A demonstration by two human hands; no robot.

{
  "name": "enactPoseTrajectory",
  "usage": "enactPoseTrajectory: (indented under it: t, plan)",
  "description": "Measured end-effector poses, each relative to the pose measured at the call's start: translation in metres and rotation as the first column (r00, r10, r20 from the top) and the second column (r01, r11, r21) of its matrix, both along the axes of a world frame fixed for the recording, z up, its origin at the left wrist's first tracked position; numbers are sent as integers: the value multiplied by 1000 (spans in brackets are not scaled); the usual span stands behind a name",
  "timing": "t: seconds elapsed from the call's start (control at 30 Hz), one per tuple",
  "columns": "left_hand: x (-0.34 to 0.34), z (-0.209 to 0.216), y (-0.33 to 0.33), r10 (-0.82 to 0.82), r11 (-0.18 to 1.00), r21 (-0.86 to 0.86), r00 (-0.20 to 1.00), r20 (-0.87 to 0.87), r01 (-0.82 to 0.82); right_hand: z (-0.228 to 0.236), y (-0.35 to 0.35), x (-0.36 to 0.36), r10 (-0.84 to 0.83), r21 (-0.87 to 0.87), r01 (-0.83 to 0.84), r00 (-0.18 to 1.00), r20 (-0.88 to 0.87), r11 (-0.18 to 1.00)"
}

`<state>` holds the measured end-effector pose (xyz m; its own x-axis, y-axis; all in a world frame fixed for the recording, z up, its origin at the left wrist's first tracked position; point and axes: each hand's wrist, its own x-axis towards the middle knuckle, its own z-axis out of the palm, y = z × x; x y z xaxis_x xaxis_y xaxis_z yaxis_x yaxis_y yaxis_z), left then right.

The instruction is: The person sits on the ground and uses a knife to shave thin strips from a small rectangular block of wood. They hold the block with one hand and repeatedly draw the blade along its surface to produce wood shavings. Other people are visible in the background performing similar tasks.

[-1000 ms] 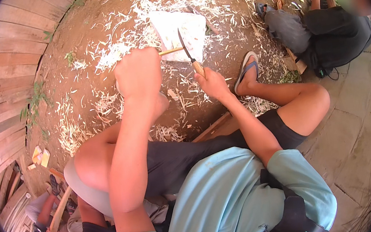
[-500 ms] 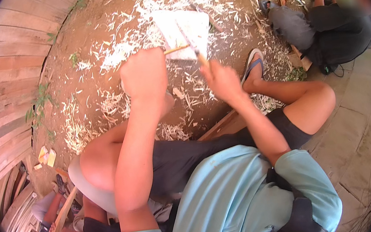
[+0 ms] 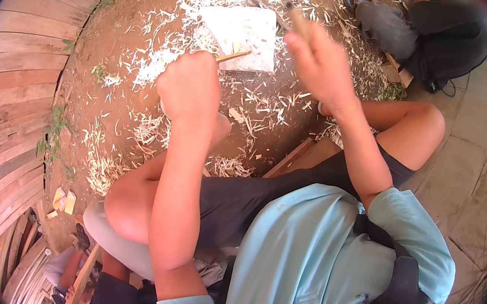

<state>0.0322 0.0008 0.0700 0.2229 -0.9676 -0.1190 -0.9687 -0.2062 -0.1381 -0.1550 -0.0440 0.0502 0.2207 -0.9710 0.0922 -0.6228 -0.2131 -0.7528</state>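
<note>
My left hand (image 3: 189, 87) is closed in a fist around a thin wooden stick (image 3: 234, 56), whose end sticks out to the right. Behind that end, a pale flat slab or sheet (image 3: 249, 23) lies on the ground, scattered with shavings. To the right, my right hand (image 3: 325, 66) is closed on the light wooden handle of a knife (image 3: 298, 22); its blade is smeared by motion and hard to make out. Knife and stick are apart.
Pale wood shavings (image 3: 103, 169) cover much of the brown soil. A plank wall (image 3: 11, 95) curves along the left. At the right, a person in dark clothes (image 3: 455, 44) sits near paving (image 3: 470, 166). More people (image 3: 115, 295) sit at lower left, beside a wooden board (image 3: 83, 281).
My right hand has swung up and to the right with the knife, away from the stick. My left hand stays nearly in place, still gripping the stick.
</note>
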Motion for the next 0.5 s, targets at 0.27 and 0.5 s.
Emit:
enactPoseTrajectory:
  t: [0.27,0.5]
  plan:
    - [-11,4,-7,-26,999,-22,1000,-5,25,-157,22,-30,319,429,-221,932,-172,876]
    - [2,-1,-3,40,999,-7,999,14,-40,20,-4,2,59,-186,18,913,403,982]
